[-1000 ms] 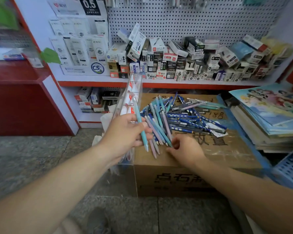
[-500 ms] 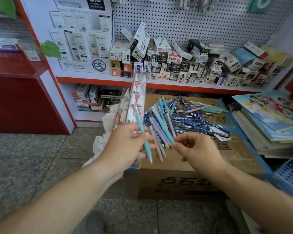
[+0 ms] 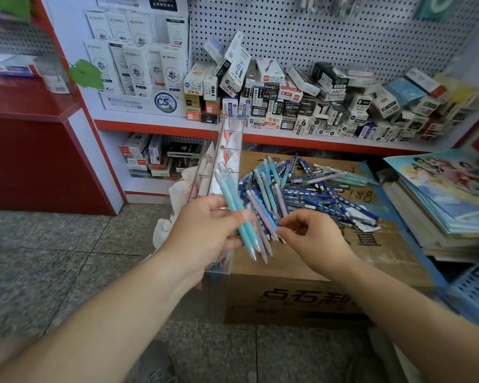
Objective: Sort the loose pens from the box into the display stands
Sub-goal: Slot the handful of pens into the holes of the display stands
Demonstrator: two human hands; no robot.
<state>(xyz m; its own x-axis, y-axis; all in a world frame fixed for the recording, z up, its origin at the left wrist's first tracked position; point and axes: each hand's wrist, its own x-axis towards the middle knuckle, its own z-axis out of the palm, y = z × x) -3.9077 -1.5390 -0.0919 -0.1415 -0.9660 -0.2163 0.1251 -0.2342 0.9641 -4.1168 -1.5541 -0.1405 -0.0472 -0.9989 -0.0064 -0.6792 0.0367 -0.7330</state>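
While the left hand (image 3: 205, 230) grips two teal pens (image 3: 233, 201), the right hand (image 3: 313, 236) curls beside the pile (image 3: 310, 193); hold unclear.

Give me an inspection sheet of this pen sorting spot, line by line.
Surface: cardboard box top, pens heaped on it.
Job's things: pen pile; clear display stand beside the box's left side.
Clutter: stacked booklets right; small cartons on the shelf.
Grips: left hand holds teal pens; right hand curled at the pile's near tips, pinch unclear.
Cables: nothing seen.
Surroundings: pegboard, tiled floor.
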